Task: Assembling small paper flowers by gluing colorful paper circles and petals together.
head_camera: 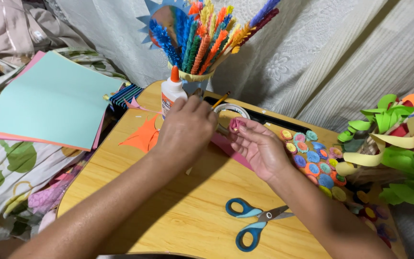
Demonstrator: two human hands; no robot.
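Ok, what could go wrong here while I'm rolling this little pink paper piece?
The glue bottle stands right behind your left hand; a backward nudge could tip it. The pink paper roll, pinched in your right hand, might unwind. The scissors lie beside your right forearm and could get knocked.

Bright paper colours on a honey-yellow wooden table [188,211]

The scissors [252,223] have blue handles; the glue bottle [172,93] is white with an orange cap; the paper sheet [53,98] is pale turquoise over pink; the paper rosettes [315,158] mix blue, orange, pink and yellow; the curled strips [398,144] are mostly green.
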